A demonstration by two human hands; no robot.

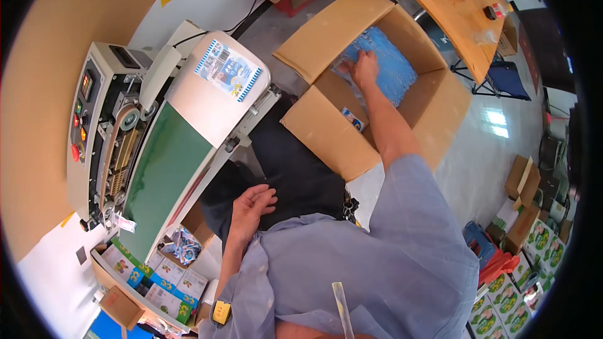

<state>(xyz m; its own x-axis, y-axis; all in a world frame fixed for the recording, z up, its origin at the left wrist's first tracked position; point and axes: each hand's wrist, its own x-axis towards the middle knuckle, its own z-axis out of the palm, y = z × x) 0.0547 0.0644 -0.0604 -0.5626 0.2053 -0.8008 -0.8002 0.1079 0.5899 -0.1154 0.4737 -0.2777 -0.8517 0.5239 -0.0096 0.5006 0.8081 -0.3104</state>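
My right hand [363,69] reaches into an open cardboard box [440,110] on the floor. Its fingers are closed at the edge of a large clear plastic bag [394,66] that looks full of blue material; what exactly is inside cannot be made out. Against the box's inner wall, below that hand, lies a small blue-and-white packet [353,119]. Held near my dark trousers, my left hand [252,207] has loosely bent fingers and nothing in it. Beside it runs the green belt [164,160] of a band sealing machine [103,132].
A printed blue-and-white pouch [230,70] lies on the machine's metal end plate. Below the belt stand a box of small packets [182,246] and a carton of green-and-white boxes [166,289]. A wooden table [455,9] is at the far right, with a folding stool [505,81] beneath.
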